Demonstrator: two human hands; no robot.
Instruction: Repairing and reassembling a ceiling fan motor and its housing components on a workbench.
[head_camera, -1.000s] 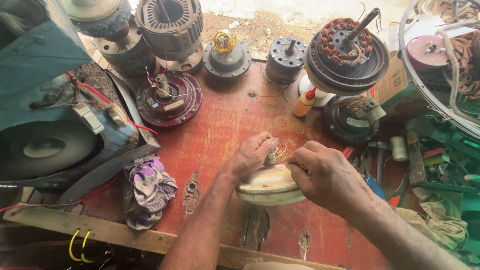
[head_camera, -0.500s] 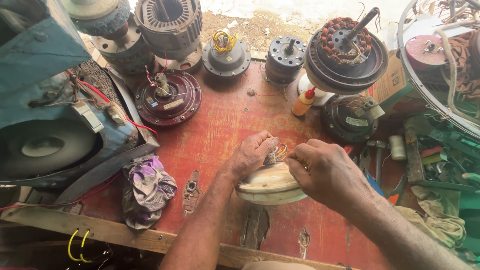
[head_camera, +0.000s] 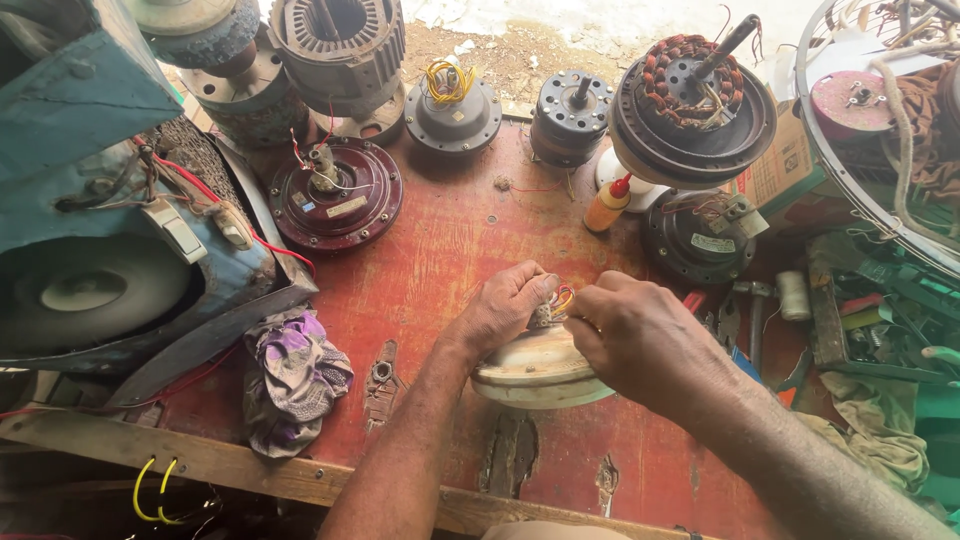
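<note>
A cream-coloured round fan motor housing (head_camera: 535, 370) lies on the worn red workbench (head_camera: 440, 250). My left hand (head_camera: 510, 305) rests on its top left, fingers pinched at the short shaft and the coloured wires (head_camera: 563, 297) sticking out of the centre. My right hand (head_camera: 645, 340) covers the right side of the housing, its fingertips meeting the left hand's at those wires. The exact grip on the wires is hidden by the fingers.
Several fan motors stand along the back: a maroon one (head_camera: 338, 195), a grey one with yellow wires (head_camera: 452, 110), a small dark one (head_camera: 570, 115), a large wound stator (head_camera: 695, 100). A small orange bottle (head_camera: 608, 205), a purple rag (head_camera: 292, 375), a blue machine (head_camera: 110, 230) left, tools right.
Both hands stay on the cream housing; the fingers have shifted slightly at the wires. The view has drifted a little.
</note>
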